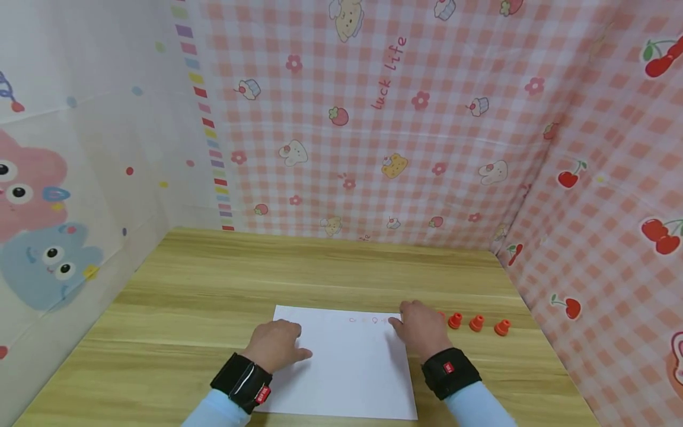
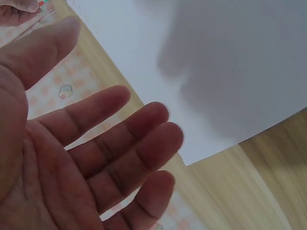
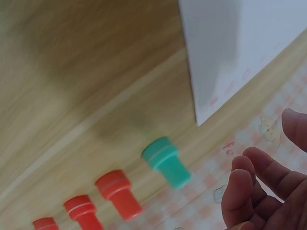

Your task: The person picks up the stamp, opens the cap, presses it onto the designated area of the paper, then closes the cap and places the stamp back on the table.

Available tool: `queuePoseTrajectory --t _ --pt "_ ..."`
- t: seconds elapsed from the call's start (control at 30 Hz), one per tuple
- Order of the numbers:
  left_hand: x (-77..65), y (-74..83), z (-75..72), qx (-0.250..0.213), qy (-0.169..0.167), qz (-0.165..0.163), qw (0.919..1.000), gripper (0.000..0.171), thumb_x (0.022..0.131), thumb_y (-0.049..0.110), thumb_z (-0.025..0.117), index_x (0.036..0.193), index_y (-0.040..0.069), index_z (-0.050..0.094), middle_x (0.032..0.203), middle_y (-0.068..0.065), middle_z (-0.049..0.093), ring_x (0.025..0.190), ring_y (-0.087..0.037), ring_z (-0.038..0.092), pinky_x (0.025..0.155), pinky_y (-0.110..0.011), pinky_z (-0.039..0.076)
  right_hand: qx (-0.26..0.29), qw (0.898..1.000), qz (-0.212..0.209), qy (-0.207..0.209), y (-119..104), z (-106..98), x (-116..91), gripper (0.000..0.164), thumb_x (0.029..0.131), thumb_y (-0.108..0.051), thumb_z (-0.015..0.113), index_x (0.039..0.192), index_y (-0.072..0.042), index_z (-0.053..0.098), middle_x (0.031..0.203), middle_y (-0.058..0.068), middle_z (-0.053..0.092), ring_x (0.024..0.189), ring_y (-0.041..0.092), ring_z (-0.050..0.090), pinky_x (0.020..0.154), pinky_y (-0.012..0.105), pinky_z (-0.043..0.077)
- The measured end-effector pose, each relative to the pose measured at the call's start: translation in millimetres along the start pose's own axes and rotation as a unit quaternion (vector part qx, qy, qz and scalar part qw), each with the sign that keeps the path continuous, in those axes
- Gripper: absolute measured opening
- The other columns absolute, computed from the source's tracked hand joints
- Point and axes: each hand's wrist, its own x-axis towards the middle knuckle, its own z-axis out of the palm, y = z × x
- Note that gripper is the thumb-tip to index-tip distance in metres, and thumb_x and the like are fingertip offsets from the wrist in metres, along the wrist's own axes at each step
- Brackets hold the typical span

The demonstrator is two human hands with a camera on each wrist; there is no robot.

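Note:
A white sheet of paper (image 1: 347, 373) lies on the table, with a row of small pinkish marks (image 1: 375, 320) along its far edge. My left hand (image 1: 274, 344) hovers above the paper's left side with fingers spread and nothing in them. Over the far right corner is my right hand (image 1: 421, 329), its fingers loosely bent and empty. Right of it stand several red stamps (image 1: 476, 323). One is partly covered by the hand in the head view. In the right wrist view a green stamp (image 3: 167, 162) stands closest to the paper, beside the red stamps (image 3: 119, 194).
The wooden table (image 1: 320, 270) reaches back to a pink checked cloth (image 1: 347, 142) hung behind it. A white patterned cloth (image 1: 107, 178) hangs on the left, and a cherry-print cloth (image 1: 597, 237) on the right.

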Motion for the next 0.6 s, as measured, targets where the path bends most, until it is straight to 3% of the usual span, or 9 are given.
queuePoseTrajectory --t 0.17,0.33,0.6 --pt "0.1 -0.4 -1.5 -0.005 -0.029 -0.015 0.9995 0.042 0.069 0.043 0.079 0.089 0.006 0.071 0.073 -0.006 0.069 0.065 -0.021 0.057 0.056 -0.042 0.049 0.017 1.0 0.012 -0.014 12.4 -3.6 3.1 0.038 0.081 -0.035 0.072 0.098 -0.001 0.07 0.078 0.012 0.07 0.056 0.02 0.055 0.043 0.032 0.046" --pt "-1.0 -0.2 -3.3 -0.006 -0.036 -0.018 0.9992 0.043 0.07 0.043 0.079 0.09 0.006 0.07 0.073 -0.006 0.069 0.064 -0.021 0.057 0.057 -0.042 0.049 0.025 0.999 0.028 -0.014 25.9 -3.5 7.3 0.044 0.082 -0.034 0.07 0.106 0.002 0.065 0.081 0.017 0.072 0.06 0.027 0.061 0.044 0.038 0.048" --pt "-2.1 1.0 -4.3 -0.009 -0.044 -0.025 0.9987 0.042 0.07 0.043 0.078 0.089 0.007 0.07 0.072 -0.006 0.069 0.062 -0.02 0.054 0.056 -0.041 0.047 0.02 0.999 0.031 -0.01 42.0 3.2 13.6 0.035 0.082 -0.032 0.068 0.089 0.001 0.064 0.064 0.013 0.065 0.056 0.029 0.06 0.044 0.044 0.047"
